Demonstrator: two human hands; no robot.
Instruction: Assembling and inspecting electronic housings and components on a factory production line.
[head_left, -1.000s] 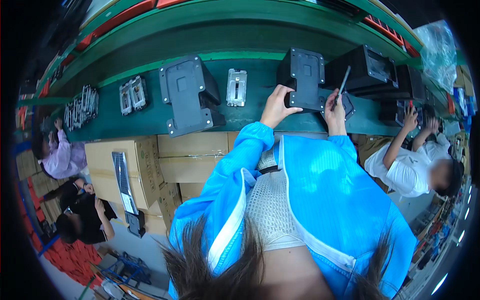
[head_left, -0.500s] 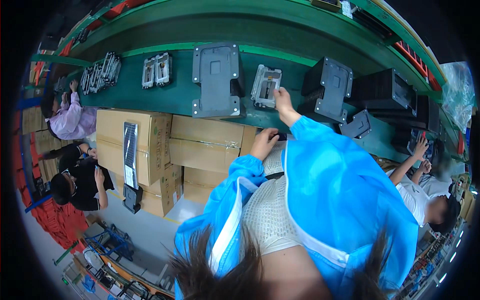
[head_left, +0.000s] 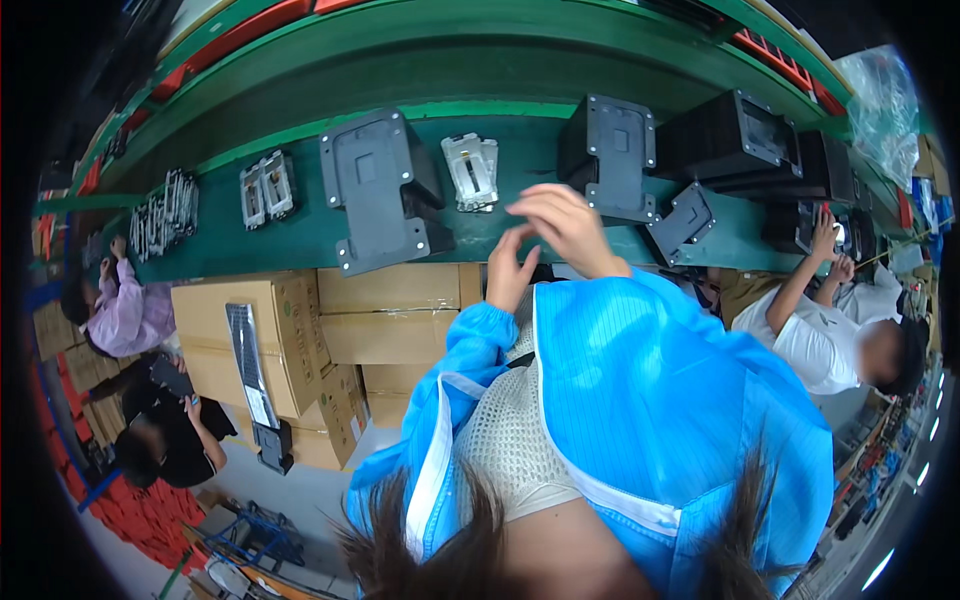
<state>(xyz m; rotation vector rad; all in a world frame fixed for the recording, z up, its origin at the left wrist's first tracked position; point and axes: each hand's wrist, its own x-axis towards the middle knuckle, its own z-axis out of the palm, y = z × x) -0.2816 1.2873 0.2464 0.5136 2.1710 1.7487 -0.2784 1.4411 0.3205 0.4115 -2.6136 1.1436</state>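
The right hand (head_left: pixel 572 230) extends loosely bent fingers (head_left: pixel 548 204) leftward, just beside the left hand (head_left: pixel 509 274), whose thumb (head_left: pixel 529 264) stands apart from its curved fingers; the left forearm (head_left: pixel 472 345) slants up and inward.

You can read no word, number or brand anywhere before you. The large carton (head_left: pixel 205 345) to your left bears printed marks on its right-hand side, too small and slanted for you to make out. Lying against it, the long wrapped strip (head_left: pixel 240 335) carries a white label (head_left: pixel 260 405) toward its lower end, its print illegible to you. The small dark mark on the white shirt (head_left: pixel 795 345) at your right is equally unclear.
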